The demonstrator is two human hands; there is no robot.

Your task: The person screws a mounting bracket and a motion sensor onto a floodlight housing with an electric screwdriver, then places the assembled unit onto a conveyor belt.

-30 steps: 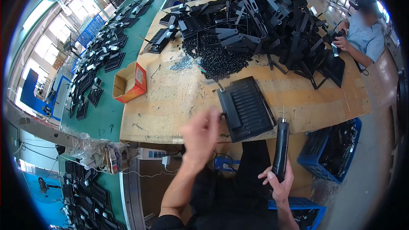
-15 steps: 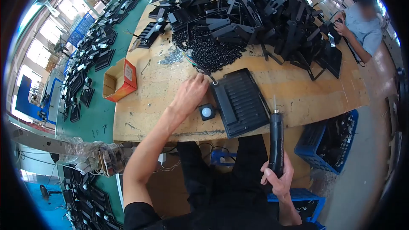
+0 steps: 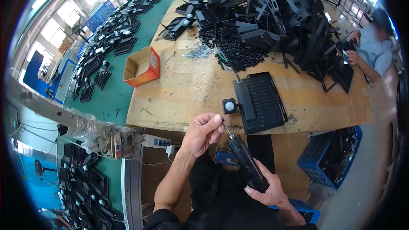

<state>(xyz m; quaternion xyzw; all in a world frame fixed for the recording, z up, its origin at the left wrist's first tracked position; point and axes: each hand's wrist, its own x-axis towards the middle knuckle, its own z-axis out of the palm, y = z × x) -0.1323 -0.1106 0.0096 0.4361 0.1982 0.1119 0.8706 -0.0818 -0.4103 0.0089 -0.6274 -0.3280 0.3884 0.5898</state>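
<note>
My right hand is wrapped round a black electric screwdriver, whose thin bit points up and to the left. At the tip of that bit, my left hand is closed in a pinch; what its fingers hold is too small to make out. Just beyond my hands a black finned lamp housing lies on the wooden table. A small square sensor with a white dome sits against its left side, and a cable with coloured wires rises from its top.
An open orange box stands left on the table. Behind are black screws, silver screws and heaped black brackets. A green bench with lamps is left, a blue crate right. A co-worker handles a part back right.
My left hand has moved from the lamp's cable back to the screwdriver's tip. The screwdriver has tilted left in my right hand. The sensor now sits against the housing. The view has shifted.
</note>
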